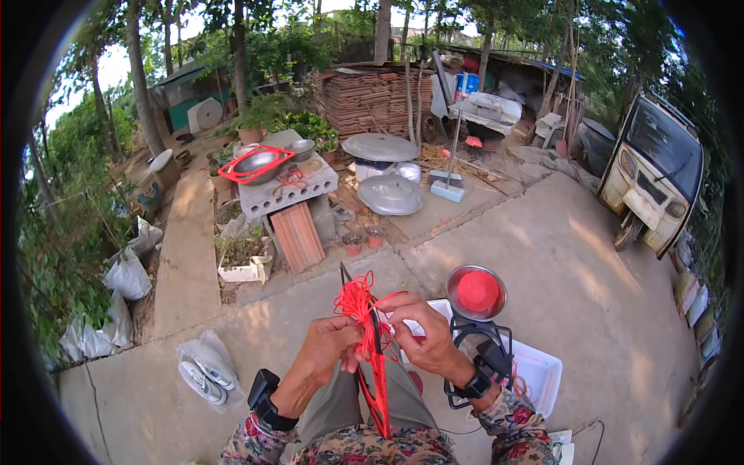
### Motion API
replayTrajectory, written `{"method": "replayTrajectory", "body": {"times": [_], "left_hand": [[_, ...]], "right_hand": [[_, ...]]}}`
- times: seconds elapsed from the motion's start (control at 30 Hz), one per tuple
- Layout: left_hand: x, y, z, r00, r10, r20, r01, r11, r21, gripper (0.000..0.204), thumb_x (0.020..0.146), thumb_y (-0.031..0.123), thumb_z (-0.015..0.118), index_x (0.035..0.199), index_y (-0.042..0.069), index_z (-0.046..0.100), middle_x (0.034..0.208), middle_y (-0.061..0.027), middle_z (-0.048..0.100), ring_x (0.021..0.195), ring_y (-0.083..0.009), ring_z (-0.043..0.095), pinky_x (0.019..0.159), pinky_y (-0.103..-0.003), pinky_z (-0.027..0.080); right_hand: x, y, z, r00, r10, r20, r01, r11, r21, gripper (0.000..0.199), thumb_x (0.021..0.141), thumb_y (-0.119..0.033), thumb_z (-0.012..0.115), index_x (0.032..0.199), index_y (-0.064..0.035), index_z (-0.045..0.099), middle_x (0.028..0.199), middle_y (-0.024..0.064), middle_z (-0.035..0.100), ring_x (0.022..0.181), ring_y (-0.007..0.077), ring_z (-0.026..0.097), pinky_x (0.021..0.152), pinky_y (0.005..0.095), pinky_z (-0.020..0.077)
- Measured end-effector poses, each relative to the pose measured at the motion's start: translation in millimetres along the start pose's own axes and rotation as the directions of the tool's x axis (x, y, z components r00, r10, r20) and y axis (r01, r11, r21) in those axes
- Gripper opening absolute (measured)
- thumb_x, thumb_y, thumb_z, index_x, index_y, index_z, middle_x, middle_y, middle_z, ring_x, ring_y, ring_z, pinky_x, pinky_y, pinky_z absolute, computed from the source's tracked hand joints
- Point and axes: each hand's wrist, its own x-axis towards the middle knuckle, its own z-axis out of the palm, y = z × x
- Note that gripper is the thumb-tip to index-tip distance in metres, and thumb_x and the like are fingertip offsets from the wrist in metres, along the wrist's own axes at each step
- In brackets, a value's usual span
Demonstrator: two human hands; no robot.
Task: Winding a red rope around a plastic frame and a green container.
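Red cord (357, 299): bunched, loops loose | left hand (328, 346): fingers pinched closed on cord | right hand (426, 333): fingers curled, nearly closed on a strand | metal bowl (502, 301): front-right

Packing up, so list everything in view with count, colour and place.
Cord: one bundle, red, lower centre
Bowl: one, silver, right of centre
Ball: one, red, in bowl
Tray: at least one, white, lower right
Frame: one, black, left of tray
Bagged shoes: pair, white, lower left
Small pots: two, reddish, centre
Lids: two, silver, upper centre
Slab: one, grey, left of lids
Tiles: many, reddish, behind lids
Dustpan: one, pale blue, centre
Vehicle: one, white, far right
Sacks: several, white, far left
Trees: many, green, background
Wrist devices: two, black, wrists
Left hand: one, on cord
Right hand: one, on cord
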Motion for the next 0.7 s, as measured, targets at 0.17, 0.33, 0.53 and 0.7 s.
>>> {"method": "replayTrajectory", "body": {"times": [0.17, 0.33, 0.53, 0.7], "left_hand": [[6.4, -0.3, -5.3, 0.997, -0.029, 0.073, 0.027, 0.999, 0.03, 0.01, 0.08, 0.006, 0.056, 0.075, 0.0, 0.063, 0.056, -0.0071, 0.059, 0.037, -0.0124, 0.051, 0.033, -0.023, 0.036], [14.4, 3.3, -12.5, 0.984, -0.04, 0.174, 0.031, 0.998, 0.055, 0.009, 0.077, 0.005, 0.056, 0.075, 0.0, 0.063, 0.054, -0.0068, 0.058, 0.037, -0.0122, 0.05, 0.031, -0.024, 0.035], [28.2, 15.3, -12.8, 0.934, -0.116, 0.338, 0.022, 0.963, 0.27, 0.009, 0.08, 0.003, 0.057, 0.079, 0.0, 0.065, 0.057, -0.007, 0.06, 0.041, -0.0112, 0.054, 0.031, -0.02, 0.034], [14.3, 23.0, -9.7, 0.958, -0.137, 0.253, 0.092, 0.979, 0.182, 0.013, 0.085, 0.01, 0.063, 0.092, 0.0, 0.067, 0.06, -0.0059, 0.061, 0.044, -0.0113, 0.056, 0.035, -0.021, 0.04]], "right_hand": [[-1.8, 5.9, -9.2, 0.968, -0.113, 0.225, 0.166, 0.958, -0.232, 0.043, 0.07, 0.015, 0.056, 0.105, -0.0098, 0.064, 0.109, 0.0088, 0.058, 0.099, 0.0282, 0.056, 0.08, 0.0363, 0.0481], [-1.1, 9.8, -12.1, 0.956, -0.107, 0.272, 0.175, 0.955, -0.239, 0.047, 0.07, 0.012, 0.059, 0.11, -0.0121, 0.063, 0.108, 0.0082, 0.057, 0.096, 0.0279, 0.056, 0.079, 0.0362, 0.0475], [1.6, 15.0, -17.3, 0.919, -0.143, 0.368, 0.257, 0.925, -0.28, 0.04, 0.073, 0.005, 0.062, 0.111, -0.0084, 0.063, 0.104, 0.009, 0.056, 0.094, 0.0283, 0.055, 0.08, 0.0374, 0.0459], [7.5, 7.4, -40.7, 0.902, -0.05, 0.428, 0.242, 0.881, -0.406, 0.034, 0.076, -0.004, 0.065, 0.11, -0.006, 0.062, 0.104, 0.0105, 0.057, 0.097, 0.0276, 0.056, 0.083, 0.0354, 0.0455]]}}
